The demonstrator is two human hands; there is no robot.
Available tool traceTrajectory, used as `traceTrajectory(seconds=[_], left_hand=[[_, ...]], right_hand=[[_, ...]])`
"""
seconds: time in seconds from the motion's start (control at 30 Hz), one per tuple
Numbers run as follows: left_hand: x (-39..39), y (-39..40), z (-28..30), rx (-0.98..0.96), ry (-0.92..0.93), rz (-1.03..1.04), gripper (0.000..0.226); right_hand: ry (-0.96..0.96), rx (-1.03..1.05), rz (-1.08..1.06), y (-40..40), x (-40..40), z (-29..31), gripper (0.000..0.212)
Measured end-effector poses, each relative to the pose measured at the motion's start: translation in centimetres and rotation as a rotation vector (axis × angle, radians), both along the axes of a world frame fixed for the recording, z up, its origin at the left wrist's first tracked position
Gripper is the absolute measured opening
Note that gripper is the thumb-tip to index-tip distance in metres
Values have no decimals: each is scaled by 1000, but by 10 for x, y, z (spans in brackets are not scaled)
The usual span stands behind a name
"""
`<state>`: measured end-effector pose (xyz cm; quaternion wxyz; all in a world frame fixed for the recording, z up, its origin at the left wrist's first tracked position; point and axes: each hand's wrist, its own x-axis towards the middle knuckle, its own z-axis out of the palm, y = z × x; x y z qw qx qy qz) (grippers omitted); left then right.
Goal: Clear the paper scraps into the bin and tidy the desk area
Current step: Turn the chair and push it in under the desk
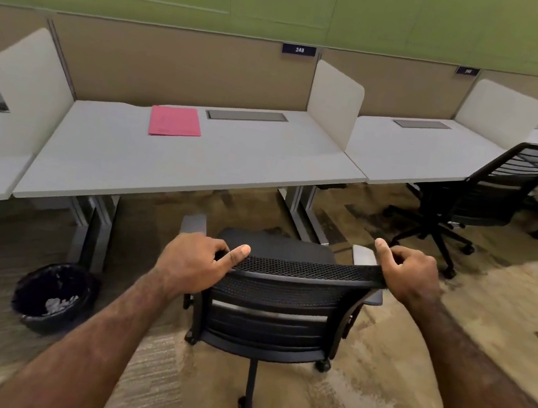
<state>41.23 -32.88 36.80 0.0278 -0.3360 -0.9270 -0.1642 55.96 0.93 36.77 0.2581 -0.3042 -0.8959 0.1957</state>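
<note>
Here, two hands (pixel 194 259) (pixel 413 276) grip one chair (pixel 282 295) — one bin (pixel 54 298).

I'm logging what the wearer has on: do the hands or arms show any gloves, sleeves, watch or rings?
Both are bare. The left hand and right hand have no gloves or visible rings; both forearms are uncovered to the frame edge, with no sleeve, watch or band.
</note>
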Motion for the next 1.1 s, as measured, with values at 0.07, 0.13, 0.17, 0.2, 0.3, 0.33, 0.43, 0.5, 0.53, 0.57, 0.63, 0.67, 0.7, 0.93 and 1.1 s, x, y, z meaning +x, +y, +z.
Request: traceTrajectory(seconds=[0.07,0.13,0.17,0.2,0.3,0.33,0.43,0.5,0.53,0.57,0.63,0.67,0.7,0.93,1.1], left_hand=[[6,-10,-1,22,47,41,92],[14,-20,3,29,112,92,90],[16,-24,5,19,144,115,89],[17,-29,6,5,169,131,89],[6,-42,5,-16,190,168,99],[-1,-47,3,-28,172,185,99],[-21,-58,2,-67,98,218,97],[-35,-64,2,-84,93,232,96],[-43,-67,2,-94,111,239,96],[-52,-69,2,-105,134,247,95],[-68,-75,0,-123,168,268,93],[-76,-78,-1,-129,171,277,91],[-84,-81,-1,-136,172,284,91],[-147,-90,-5,-130,228,306,83],[-198,-83,-7,-110,254,331,84]], right_hand=[[11,-13,21,-6,-3,2,52],[6,-39,41,-12,-7,3,50],[-11,-42,45,-16,-10,4,50],[-35,-37,46,-21,-14,5,50],[-113,-46,61,-32,-29,7,53],[-132,-63,87,-35,-35,7,56],[-187,-67,182,-39,-60,3,74],[-248,20,208,-42,-77,2,78],[-278,90,218,-45,-86,2,79],[-300,159,235,-48,-95,3,81],[-321,245,287,-55,-113,4,85],[-327,261,312,-59,-122,4,86],[-335,272,328,-61,-132,4,86],[-381,286,383,-61,-207,-1,82],[-377,261,438,-53,-269,1,83]])
